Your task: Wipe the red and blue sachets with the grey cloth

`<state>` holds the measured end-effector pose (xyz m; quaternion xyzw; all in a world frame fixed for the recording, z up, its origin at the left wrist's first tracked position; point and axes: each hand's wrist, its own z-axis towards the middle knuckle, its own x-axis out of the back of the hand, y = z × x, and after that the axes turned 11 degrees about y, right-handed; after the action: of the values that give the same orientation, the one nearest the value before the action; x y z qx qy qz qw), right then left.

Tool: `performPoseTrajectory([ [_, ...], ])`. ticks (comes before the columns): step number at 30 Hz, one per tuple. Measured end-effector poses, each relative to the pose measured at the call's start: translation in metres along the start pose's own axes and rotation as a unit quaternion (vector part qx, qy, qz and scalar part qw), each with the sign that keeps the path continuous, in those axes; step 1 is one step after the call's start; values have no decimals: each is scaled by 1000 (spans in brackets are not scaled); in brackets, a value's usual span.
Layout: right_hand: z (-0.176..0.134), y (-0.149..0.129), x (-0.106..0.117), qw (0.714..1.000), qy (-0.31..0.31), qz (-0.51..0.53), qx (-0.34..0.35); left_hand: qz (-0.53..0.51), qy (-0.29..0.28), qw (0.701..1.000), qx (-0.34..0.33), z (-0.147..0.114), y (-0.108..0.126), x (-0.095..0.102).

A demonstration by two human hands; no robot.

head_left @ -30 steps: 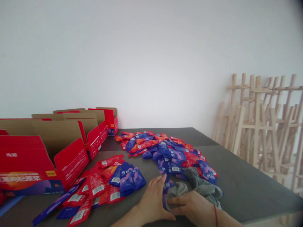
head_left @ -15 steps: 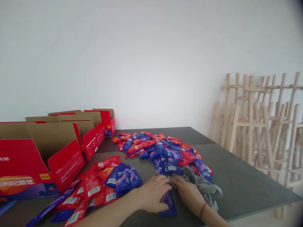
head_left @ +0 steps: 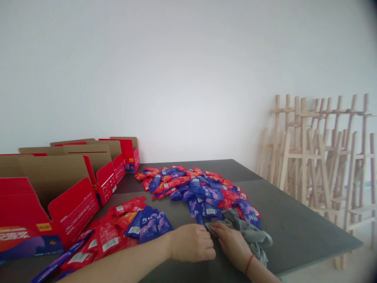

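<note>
My left hand [head_left: 193,243] is closed, knuckles up, low over the near part of the dark table. Whatever its fingers hold is hidden behind them. Beside it, my right hand [head_left: 231,241] has its fingers pressed on a crumpled grey cloth [head_left: 256,234]. Just beyond both hands lies a heap of red and blue pouches [head_left: 206,191], its near edge touching the cloth. A group of blue pouches [head_left: 150,226] lies to the left of my left hand, partly over red pouches [head_left: 107,236] with barcodes.
Open red cardboard boxes [head_left: 73,204] stand in rows along the left side, flaps up. The dark tabletop [head_left: 294,228] ends at a slanting right edge. Wooden easels [head_left: 303,157] lean by the white wall [head_left: 188,78] at the right.
My left hand's fingers have curled in from a spread pose. The blue pouch that lay between my hands no longer shows. The view has shifted slightly; my right hand stays on the cloth.
</note>
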<state>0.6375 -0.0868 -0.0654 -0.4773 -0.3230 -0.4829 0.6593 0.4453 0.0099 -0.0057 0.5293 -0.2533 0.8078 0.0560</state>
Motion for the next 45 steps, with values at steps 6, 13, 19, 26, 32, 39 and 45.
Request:
performPoseTrajectory([
  [6,1,1,0,1000,6,12,8,-113,61,967,221,-36,29,-29],
  [13,-6,-10,14,993,-38,66,92,-213,90,873,429,-54,39,-34],
  [19,-5,-23,12,980,-118,7,163,-222,43,828,513,-50,33,-50],
  [26,30,-16,-2,990,-82,-66,97,-212,69,816,533,-47,33,-51],
  [32,13,-32,8,976,-116,8,183,-199,61,811,547,-46,33,-48],
  [39,0,-32,5,971,-127,40,198,-194,68,812,547,-43,34,-44],
  [45,42,-30,-7,985,-90,-54,136,-192,68,807,554,-41,35,-40],
])
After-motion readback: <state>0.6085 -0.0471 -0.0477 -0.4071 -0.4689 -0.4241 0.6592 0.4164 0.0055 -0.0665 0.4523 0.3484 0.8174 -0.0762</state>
